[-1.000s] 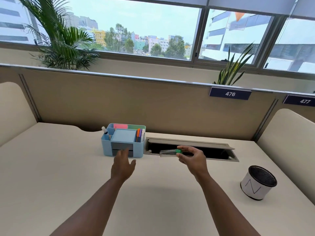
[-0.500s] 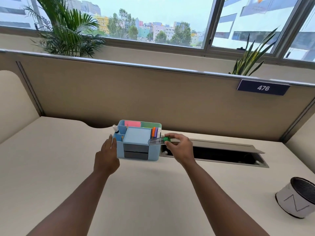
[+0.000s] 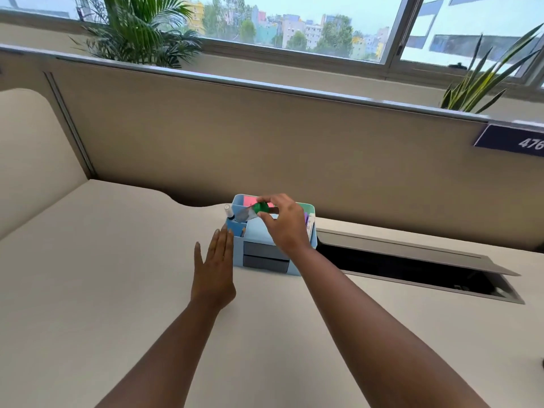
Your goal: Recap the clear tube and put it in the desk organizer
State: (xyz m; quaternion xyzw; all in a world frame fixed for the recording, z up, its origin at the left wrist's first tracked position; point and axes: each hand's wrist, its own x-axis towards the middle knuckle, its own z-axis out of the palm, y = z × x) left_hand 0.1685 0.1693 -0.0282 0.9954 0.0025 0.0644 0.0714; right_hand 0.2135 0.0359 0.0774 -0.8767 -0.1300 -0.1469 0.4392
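Both bare forearms reach up from the bottom of the frame toward the blue desk organizer (image 3: 266, 254), which sits on the pale table (image 3: 103, 275) at the centre of the frame, close to the beige partition.

The right hand (image 3: 284, 223) is raised over the top of the organizer, wrist bent, palm turned down and to the left. Its thumb and fingertips (image 3: 265, 217) are pinched on the green cap (image 3: 260, 207) of the clear tube (image 3: 245, 214), so this hand is clamped on the tube at its capped end. The tube is tilted, its cap end up and to the right, its clear body slanting down and left toward the compartments at the organizer's upper left. Whether its lower end touches the organizer cannot be told; the tube is somewhat blurred.

The left hand (image 3: 213, 270) is flat and empty, fingers straight and held close together, pointing toward the top of the frame. It stands just beside the organizer's left wall, with the fingertips about level with the wall's upper edge; whether they touch it cannot be told. The thumb is spread out to the left.

A small white-capped bottle (image 3: 229, 212) stands upright in the organizer's left corner compartment, just left of the tube. A pink pad (image 3: 248, 200) shows in the rear compartment. Right of the organizer, an open cable tray (image 3: 412, 269) is sunk into the table.
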